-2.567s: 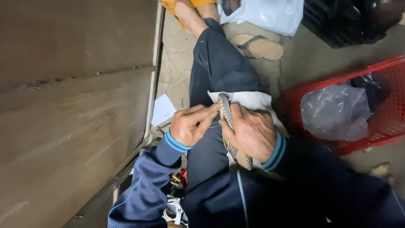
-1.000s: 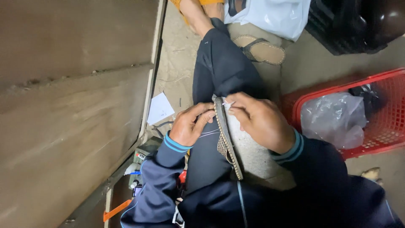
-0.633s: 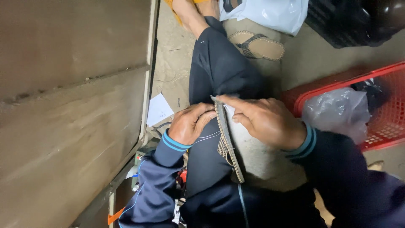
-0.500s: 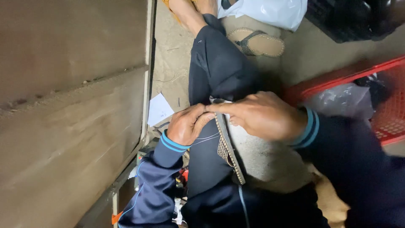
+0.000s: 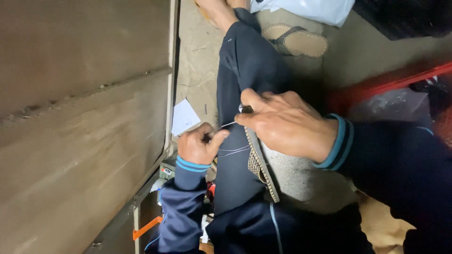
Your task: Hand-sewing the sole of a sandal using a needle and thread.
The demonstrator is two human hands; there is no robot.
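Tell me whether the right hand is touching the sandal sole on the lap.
Touching. The head view shows the right hand lying over the top end of the sandal sole, fingers pressed on its edge, with no gap between them.

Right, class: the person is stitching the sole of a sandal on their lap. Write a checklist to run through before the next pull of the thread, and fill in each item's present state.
1. Thin white thread pinched in the left hand: ok, the fist is closed on it.
2. Thread runs from that hand to the woven grey sandal sole: ok, though its tautness cannot be told.
3. Right hand steadies the sole on the lap: ok, it presses the upper end.
4. Needle in view: cannot tell, something small and dark sits at the right fingertips.
5. Thread free of tangles: cannot tell, too fine.
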